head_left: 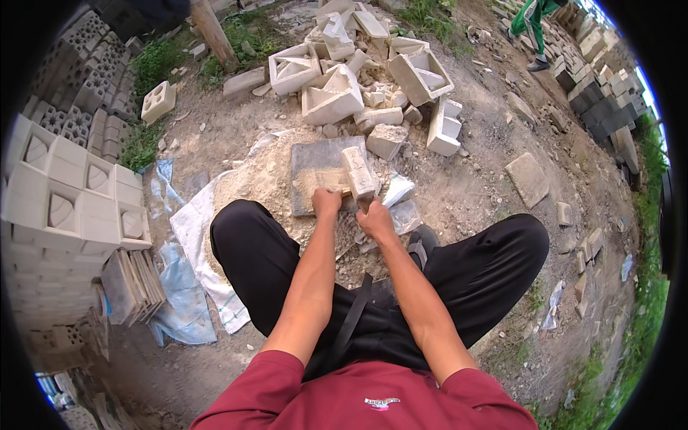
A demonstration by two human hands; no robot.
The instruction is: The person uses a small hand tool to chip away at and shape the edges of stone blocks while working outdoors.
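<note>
My left hand (327,201) is closed at the near edge of a flat grey board (307,159), which has pale sandy powder spread over its lower half. My right hand (376,219) grips the near end of a pale, oblong block-like piece (357,172), which lies tilted across the board's right side. A short dark part shows between that piece and my fingers; its exact kind is unclear. Beneath and left of the board, a heap of pale sand (251,176) lies on a white sack (197,223). My knees are bent on either side.
Broken pale moulded blocks (333,94) are piled beyond the board. Stacked vent blocks (79,183) and leaning thin boards (132,287) stand at left. A flat slab (527,179) lies at right. A person in green trousers (529,25) is at the far right near stacked grey blocks.
</note>
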